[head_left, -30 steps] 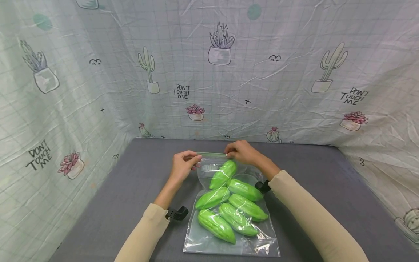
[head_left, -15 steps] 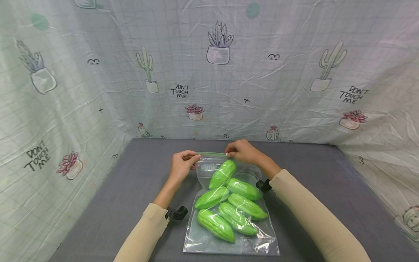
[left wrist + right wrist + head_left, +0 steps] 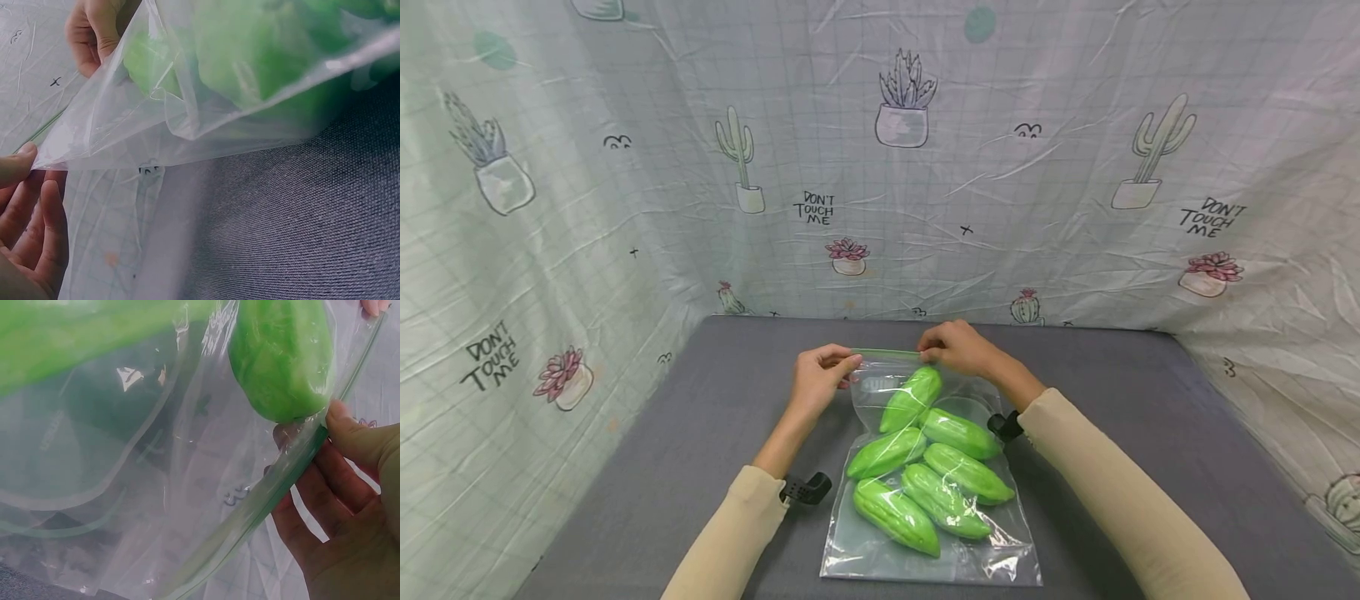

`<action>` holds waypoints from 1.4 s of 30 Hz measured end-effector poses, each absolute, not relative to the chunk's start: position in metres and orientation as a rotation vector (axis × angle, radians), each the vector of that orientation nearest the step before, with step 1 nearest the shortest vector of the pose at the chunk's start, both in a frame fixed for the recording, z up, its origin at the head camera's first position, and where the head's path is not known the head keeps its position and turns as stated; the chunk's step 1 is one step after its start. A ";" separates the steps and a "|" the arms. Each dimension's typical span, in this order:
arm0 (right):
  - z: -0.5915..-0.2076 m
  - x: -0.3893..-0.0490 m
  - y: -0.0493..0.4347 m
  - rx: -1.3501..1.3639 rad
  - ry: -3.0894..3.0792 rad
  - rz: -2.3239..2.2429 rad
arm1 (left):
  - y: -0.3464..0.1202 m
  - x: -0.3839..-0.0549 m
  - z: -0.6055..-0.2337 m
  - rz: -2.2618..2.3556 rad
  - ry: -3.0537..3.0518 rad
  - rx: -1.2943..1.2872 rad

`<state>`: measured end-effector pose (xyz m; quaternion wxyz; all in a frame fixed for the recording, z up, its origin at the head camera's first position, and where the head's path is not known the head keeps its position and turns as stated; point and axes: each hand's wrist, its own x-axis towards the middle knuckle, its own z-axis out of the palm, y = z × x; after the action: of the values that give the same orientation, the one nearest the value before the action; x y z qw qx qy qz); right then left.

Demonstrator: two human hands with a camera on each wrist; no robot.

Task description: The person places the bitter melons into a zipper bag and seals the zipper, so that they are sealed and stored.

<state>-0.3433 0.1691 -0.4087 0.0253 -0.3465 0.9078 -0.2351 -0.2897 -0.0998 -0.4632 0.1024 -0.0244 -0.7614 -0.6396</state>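
Observation:
A clear zip bag (image 3: 947, 567) with a green strip (image 3: 886, 351) along its top edge lies before me. Inside are several long, light-green ribbed vegetables (image 3: 896, 517), whose exact kind I cannot tell. My left hand (image 3: 817, 379) pinches the bag's upper left corner between thumb and fingers, as the left wrist view shows of the left hand (image 3: 31, 225). Further right along the strip, my right hand (image 3: 953, 348) pinches it; in the right wrist view the thumb of the right hand (image 3: 350, 506) presses the strip against the fingers behind the film. The bag's upper right part slopes down under the right forearm.
The bag's lower part lies flat on a dark grey cloth-covered table (image 3: 737, 350). A pale curtain (image 3: 1000, 192) printed with cacti hangs around its back and sides. Black straps (image 3: 807, 488) sit on both wrists.
My right hand has shifted very slightly right along the strip, and a small white spot at its fingertips is no longer seen. The left hand and the vegetables stay in place.

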 end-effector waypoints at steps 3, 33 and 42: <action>-0.408 -0.343 0.170 -1.066 2.806 -0.729 | -0.100 -0.290 -0.463 -1.888 -2.245 -0.075; -0.413 -0.345 0.175 -0.989 2.792 -0.757 | -0.100 -0.288 -0.461 -1.920 -2.233 -0.052; -0.413 -0.346 0.177 -0.956 2.760 -0.778 | -0.102 -0.287 -0.464 -1.919 -2.222 -0.065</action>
<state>-0.3459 0.1770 -0.4131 0.0593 -0.3158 0.9115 -0.2568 -0.2871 -0.1022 -0.4636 0.1021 -0.0219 -0.7527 -0.6501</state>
